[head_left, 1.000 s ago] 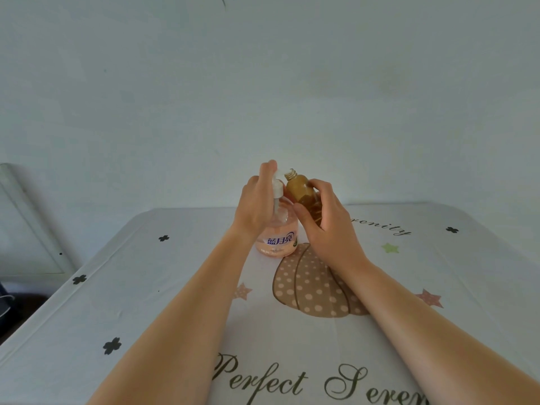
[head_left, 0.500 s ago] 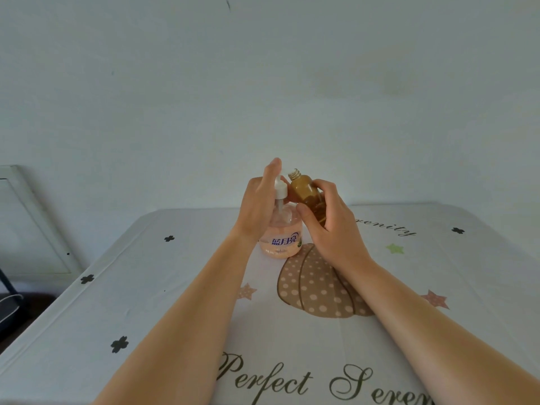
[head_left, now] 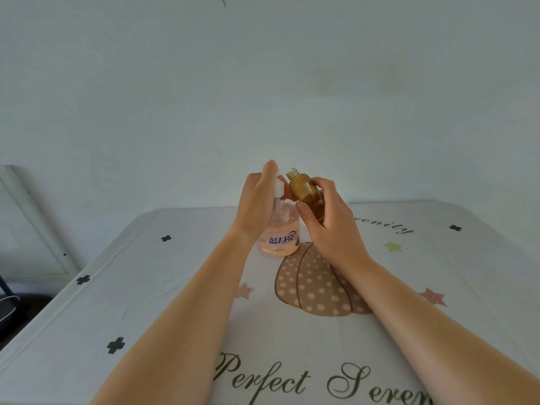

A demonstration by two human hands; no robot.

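A table [head_left: 152,287] under a white cloth printed with a dotted pumpkin [head_left: 315,287], stars and script stands against a pale wall [head_left: 263,83], with a white frame [head_left: 29,223] leaning at the left. Near the far edge's middle stands the pump bottle [head_left: 280,239]. The left hand [head_left: 257,203] wraps its white pump head with one finger raised. The right hand [head_left: 333,229] grips the amber bottle [head_left: 304,188], which is uncapped, lifted off the table and tilted toward the nozzle.

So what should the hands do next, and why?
Probably ease the open neck of the amber bottle under the pump head before pressing. The right hand holds it tilted, uncapped, just beside the pump, which the left hand grips atop the pink soap bottle.
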